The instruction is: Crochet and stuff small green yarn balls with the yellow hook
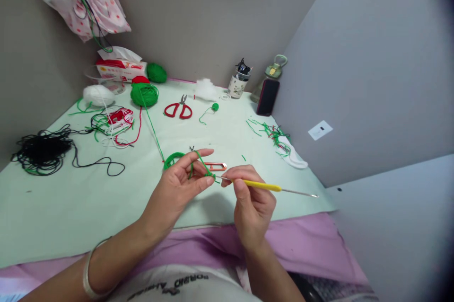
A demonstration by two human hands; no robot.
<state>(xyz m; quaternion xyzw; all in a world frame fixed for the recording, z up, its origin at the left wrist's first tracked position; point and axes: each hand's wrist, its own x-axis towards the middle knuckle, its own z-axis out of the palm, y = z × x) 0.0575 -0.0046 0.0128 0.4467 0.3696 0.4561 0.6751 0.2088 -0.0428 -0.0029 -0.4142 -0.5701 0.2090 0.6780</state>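
Between the thumb and fingers of my left hand [180,181] is a small piece of green crochet work [210,176], with green yarn looped over the raised index finger. My right hand [252,200] grips a crochet hook [260,185] by its yellow handle. One metal end of the hook points left and meets the green stitches; the other sticks out to the right. Behind my left hand lies a coil of green yarn [172,160], partly hidden. Orange thread snips [217,166] rest on the table just beyond my fingers.
Red-handled scissors [178,108], a green yarn ball [144,94], a white yarn ball [98,95] and tangled black yarn [44,148] lie on the table [88,212]. Yarn scraps [276,135], a phone [268,97] and a pen cup [239,83] are on the right. Walls stand close behind.
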